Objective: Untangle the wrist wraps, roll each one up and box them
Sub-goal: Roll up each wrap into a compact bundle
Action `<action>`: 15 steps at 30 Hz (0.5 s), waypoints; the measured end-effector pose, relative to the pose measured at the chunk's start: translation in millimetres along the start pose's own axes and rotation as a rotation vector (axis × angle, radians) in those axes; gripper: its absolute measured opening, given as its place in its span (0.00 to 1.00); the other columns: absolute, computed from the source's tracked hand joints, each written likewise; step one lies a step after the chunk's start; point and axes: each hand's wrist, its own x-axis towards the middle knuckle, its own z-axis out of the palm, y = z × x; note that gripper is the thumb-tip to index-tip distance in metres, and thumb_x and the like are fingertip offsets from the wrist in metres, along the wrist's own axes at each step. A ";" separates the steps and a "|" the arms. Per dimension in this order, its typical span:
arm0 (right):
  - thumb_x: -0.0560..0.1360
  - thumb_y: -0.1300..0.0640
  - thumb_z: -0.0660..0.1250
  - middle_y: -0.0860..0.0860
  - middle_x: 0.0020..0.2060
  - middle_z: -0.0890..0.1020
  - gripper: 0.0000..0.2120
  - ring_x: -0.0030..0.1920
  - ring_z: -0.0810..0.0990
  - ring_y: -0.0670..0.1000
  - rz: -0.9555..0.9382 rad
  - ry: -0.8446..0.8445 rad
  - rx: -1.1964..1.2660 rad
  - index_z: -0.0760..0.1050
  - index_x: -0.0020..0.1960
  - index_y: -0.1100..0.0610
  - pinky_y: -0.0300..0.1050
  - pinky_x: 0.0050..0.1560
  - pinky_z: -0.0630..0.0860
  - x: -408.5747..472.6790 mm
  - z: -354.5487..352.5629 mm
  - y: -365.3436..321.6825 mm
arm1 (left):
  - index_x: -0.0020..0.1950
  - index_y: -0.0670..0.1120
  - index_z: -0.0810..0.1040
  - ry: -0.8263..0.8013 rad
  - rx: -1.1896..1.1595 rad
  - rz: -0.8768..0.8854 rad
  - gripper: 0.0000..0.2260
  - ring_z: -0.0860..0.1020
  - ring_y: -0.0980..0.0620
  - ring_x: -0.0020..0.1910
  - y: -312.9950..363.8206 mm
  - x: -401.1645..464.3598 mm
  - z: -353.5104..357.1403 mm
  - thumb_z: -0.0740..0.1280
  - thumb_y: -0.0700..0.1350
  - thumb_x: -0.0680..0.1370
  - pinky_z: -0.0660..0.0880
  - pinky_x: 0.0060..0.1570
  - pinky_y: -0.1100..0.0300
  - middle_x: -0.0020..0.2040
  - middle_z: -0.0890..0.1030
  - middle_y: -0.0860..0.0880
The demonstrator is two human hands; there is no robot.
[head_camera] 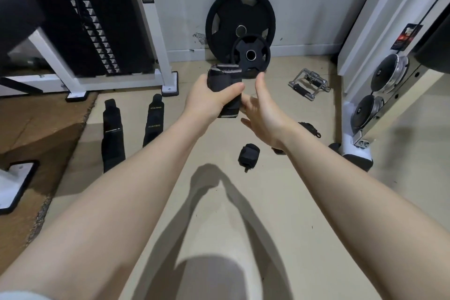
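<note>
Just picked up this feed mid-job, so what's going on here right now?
A person on a gym floor holds a rolled wrist wrap in the left hand, fingers curled round it. The right hand is open beside it, seemingly just touching it. One finished roll lies on the floor; two flat wraps lie stretched out to the left, not yet rolled. No box is in view.

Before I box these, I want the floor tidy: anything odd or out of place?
Yes. Two wrist wraps lie unrolled on the floor left of your hands, and the wall paint is chipped beside the large weight plate.
</note>
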 end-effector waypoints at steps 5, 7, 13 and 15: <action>0.79 0.34 0.36 0.41 0.67 0.72 0.32 0.68 0.68 0.43 0.024 -0.079 -0.002 0.64 0.73 0.45 0.49 0.70 0.59 16.3 -10.1 17.9 | 0.47 0.50 0.80 0.154 0.030 0.003 0.14 0.82 0.48 0.45 -13.7 17.2 4.3 0.75 0.55 0.67 0.81 0.45 0.50 0.44 0.83 0.51; 0.81 0.41 0.48 0.45 0.63 0.77 0.22 0.63 0.75 0.46 0.001 -0.064 -0.008 0.65 0.71 0.47 0.47 0.64 0.69 22.3 -10.2 27.9 | 0.54 0.49 0.78 0.086 0.030 -0.082 0.14 0.80 0.54 0.48 -28.9 23.5 9.2 0.72 0.55 0.73 0.77 0.44 0.63 0.48 0.82 0.53; 0.78 0.53 0.63 0.53 0.47 0.79 0.21 0.42 0.79 0.53 0.071 0.352 -0.016 0.57 0.66 0.54 0.44 0.41 0.74 79.1 -7.4 98.7 | 0.79 0.56 0.43 -0.141 -0.129 -0.514 0.46 0.52 0.50 0.77 -95.7 53.9 2.5 0.56 0.76 0.68 0.49 0.75 0.51 0.79 0.52 0.52; 0.76 0.52 0.65 0.53 0.46 0.78 0.21 0.43 0.78 0.55 0.166 0.456 -0.082 0.58 0.62 0.55 0.47 0.41 0.73 101.0 -5.9 145.4 | 0.79 0.55 0.42 -0.069 0.134 -0.497 0.38 0.52 0.47 0.77 -136.4 62.4 -13.6 0.54 0.69 0.76 0.50 0.73 0.47 0.79 0.52 0.51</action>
